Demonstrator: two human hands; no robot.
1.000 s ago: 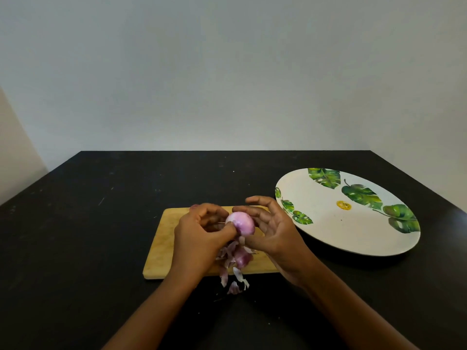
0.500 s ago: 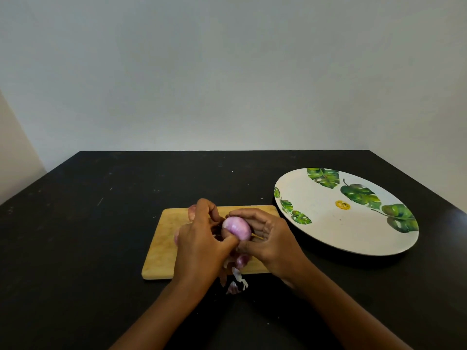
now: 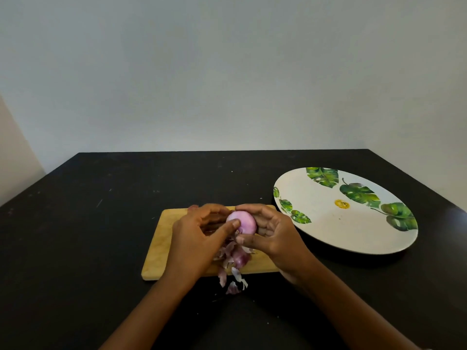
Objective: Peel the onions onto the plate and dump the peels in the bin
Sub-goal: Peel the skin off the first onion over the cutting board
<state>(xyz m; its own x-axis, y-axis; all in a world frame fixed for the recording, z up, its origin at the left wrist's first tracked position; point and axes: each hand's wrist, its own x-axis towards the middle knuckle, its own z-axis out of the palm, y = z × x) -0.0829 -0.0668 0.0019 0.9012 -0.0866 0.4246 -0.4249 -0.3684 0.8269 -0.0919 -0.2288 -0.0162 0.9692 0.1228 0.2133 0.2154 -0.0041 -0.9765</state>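
A pale purple onion (image 3: 243, 222) is held above the wooden cutting board (image 3: 160, 245). My right hand (image 3: 274, 236) cups it from the right with curled fingers. My left hand (image 3: 195, 238) holds it from the left, thumb pressed on its front. Loose purple and white peels (image 3: 233, 258) lie in a heap on the board's near edge, and a few spill onto the table. The white plate (image 3: 328, 223) with green leaf prints sits to the right and holds no onion. No bin is in view.
The black table (image 3: 88, 236) runs to a pale wall at the back. A small pinkish piece (image 3: 193, 207) shows behind my left hand at the board's far edge. The plate's left rim lies close to the board's right corner.
The onion has been turned between both hands. My right hand's fingers have closed further round it, and my left thumb has shifted across its front.
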